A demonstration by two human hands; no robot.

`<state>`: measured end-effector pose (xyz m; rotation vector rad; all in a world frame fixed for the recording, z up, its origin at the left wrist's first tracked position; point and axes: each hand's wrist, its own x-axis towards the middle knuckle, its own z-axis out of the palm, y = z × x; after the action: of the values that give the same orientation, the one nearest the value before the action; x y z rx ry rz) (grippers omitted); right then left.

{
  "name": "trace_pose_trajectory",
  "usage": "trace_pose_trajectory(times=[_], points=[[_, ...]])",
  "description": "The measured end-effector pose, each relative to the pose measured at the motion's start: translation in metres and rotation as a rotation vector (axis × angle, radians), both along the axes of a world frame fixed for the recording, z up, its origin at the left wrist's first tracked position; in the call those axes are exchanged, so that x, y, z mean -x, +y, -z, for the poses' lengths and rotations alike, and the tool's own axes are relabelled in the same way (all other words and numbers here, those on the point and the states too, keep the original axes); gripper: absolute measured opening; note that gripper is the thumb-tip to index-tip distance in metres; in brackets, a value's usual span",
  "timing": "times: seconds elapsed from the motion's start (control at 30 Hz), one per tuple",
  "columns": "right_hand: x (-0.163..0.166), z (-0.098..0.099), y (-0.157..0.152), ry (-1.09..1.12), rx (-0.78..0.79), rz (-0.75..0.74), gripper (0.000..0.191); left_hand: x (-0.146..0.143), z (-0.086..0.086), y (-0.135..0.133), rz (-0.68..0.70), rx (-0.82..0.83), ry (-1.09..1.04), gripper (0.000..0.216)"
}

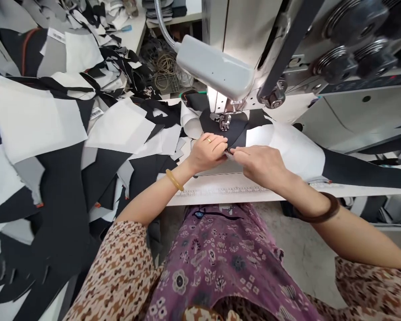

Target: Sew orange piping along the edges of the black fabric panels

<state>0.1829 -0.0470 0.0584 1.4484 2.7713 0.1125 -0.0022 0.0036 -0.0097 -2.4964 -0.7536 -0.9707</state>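
A black fabric piece (235, 129) lies under the presser foot (224, 121) of a sewing machine (254, 44). My left hand (207, 151), with a ring and a yellow bangle, presses its closed fingers flat on the near edge of that fabric. My right hand (260, 165), wearing a dark bangle, pinches the same edge right beside the left, with a small metal tool or clip showing between the fingers. A white-and-black stitched piece (304, 156) trails to the right on the machine bed.
Heaps of cut black and white fabric pieces (70, 133) cover the table to the left. A machine lamp (217, 67) hangs over the needle. A ruler strip (227, 191) runs along the table's front edge. Tension discs (354, 40) sit at upper right.
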Motion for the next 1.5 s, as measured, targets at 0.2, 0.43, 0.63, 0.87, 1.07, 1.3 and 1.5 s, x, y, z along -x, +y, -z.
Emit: trace_pose_trajectory(times=[0.2, 0.43, 0.63, 0.87, 1.07, 1.3, 1.5], points=[[-0.005, -0.012, 0.006, 0.012, 0.068, 0.071, 0.022, -0.013, 0.007, 0.006, -0.105, -0.188, -0.091, 0.032], [-0.008, -0.009, 0.007, 0.075, 0.084, -0.092, 0.021, -0.008, 0.001, 0.006, 0.011, -0.257, -0.090, 0.016], [-0.004, -0.010, 0.005, 0.017, -0.025, -0.178, 0.019, -0.002, -0.004, 0.010, 0.073, -0.293, 0.041, 0.015], [0.003, -0.013, 0.009, -0.050, 0.030, -0.158, 0.021, 0.006, -0.012, 0.018, 0.168, -0.150, 0.231, 0.019], [0.004, -0.012, 0.016, -0.043, 0.032, -0.132, 0.024, 0.012, -0.018, 0.021, 0.101, 0.049, 0.280, 0.020], [0.007, -0.014, 0.024, -0.074, 0.035, -0.103, 0.024, 0.018, -0.022, 0.018, 0.047, 0.042, 0.232, 0.023], [0.007, -0.019, 0.034, -0.094, 0.013, -0.084, 0.024, 0.010, -0.009, 0.015, -0.040, -0.076, 0.116, 0.021]])
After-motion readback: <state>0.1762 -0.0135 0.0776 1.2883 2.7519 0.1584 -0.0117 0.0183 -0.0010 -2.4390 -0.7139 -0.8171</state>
